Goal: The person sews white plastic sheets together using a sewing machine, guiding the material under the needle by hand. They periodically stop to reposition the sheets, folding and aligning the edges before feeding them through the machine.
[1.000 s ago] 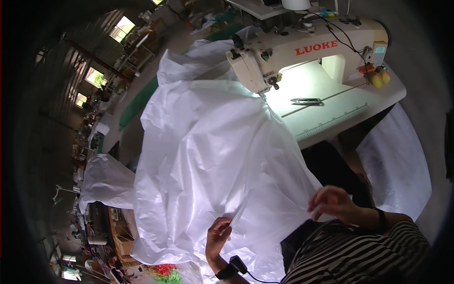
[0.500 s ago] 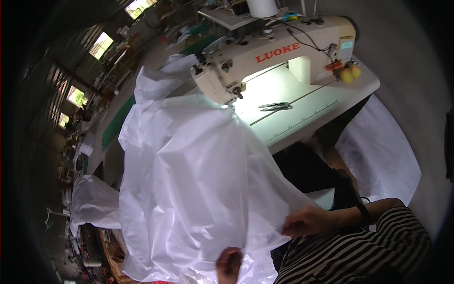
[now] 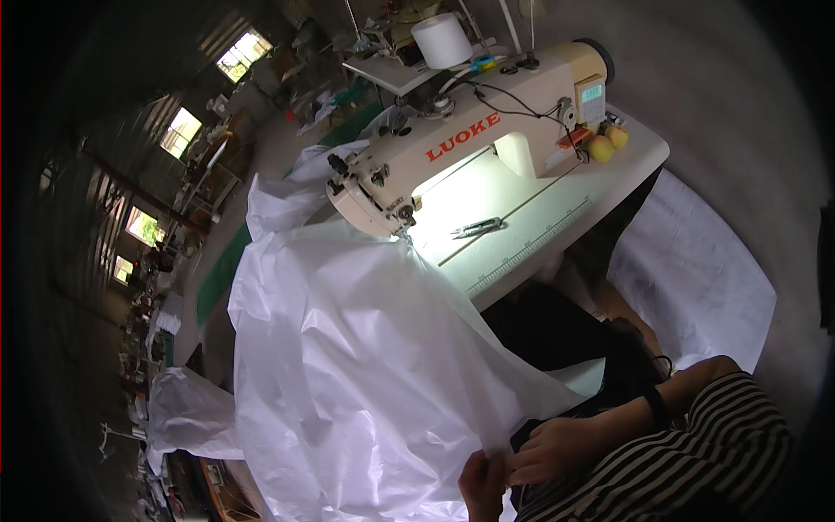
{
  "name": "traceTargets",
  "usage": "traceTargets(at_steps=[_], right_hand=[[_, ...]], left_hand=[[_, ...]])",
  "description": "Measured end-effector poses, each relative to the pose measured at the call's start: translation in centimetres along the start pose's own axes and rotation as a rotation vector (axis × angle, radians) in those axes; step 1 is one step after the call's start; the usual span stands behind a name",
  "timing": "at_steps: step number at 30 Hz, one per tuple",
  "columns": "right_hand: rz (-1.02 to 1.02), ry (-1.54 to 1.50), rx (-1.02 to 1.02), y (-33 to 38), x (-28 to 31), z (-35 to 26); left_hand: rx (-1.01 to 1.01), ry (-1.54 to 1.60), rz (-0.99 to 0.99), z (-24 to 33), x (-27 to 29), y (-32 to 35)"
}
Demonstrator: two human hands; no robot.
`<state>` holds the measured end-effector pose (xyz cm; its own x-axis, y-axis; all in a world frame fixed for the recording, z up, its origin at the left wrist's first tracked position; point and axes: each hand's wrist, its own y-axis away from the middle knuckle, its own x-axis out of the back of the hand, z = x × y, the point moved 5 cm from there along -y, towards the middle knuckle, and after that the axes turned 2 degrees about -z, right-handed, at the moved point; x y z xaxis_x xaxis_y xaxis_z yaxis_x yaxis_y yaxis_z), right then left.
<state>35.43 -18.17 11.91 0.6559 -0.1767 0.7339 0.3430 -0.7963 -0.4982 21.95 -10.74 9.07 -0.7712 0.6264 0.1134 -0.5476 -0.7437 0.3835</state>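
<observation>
A large sheet of white fabric [image 3: 365,374] drapes from the sewing machine's needle area down over the table edge toward my lap. My right hand [image 3: 557,448] pinches the fabric's near edge at the lower right. My left hand [image 3: 483,485] grips the same edge just beside it, close to the bottom of the view. The cream industrial sewing machine [image 3: 461,148] stands on the lit white table [image 3: 557,217] at the top centre. Small thread snips [image 3: 477,229] lie on the table under the machine's arm.
A white thread cone [image 3: 442,39] stands behind the machine. Two yellow round objects [image 3: 607,142] sit at its right end. More white fabric [image 3: 696,278] lies on the floor at right and another pile [image 3: 187,413] at left. Windows and other work tables line the far left.
Both hands have slid down along the fabric's edge and come together at the bottom. The view has tilted, so the machine now sits lower and nearer the centre.
</observation>
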Motion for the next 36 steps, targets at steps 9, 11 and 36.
traceTargets(at_steps=[9, 11, 36], right_hand=[[-0.152, 0.034, -0.277, 5.4, 2.1, 0.8], [-0.068, -0.07, -0.089, 2.9, 2.9, -0.7], [-0.071, 0.222, -0.799, -6.6, 0.0, 17.8]], left_hand=[[-0.807, -0.731, 0.074, 4.1, -3.0, 1.2], [-0.721, -0.753, 0.04, 4.2, -3.1, 1.3], [-0.653, -1.06, -0.388, 2.5, -2.6, -5.3]])
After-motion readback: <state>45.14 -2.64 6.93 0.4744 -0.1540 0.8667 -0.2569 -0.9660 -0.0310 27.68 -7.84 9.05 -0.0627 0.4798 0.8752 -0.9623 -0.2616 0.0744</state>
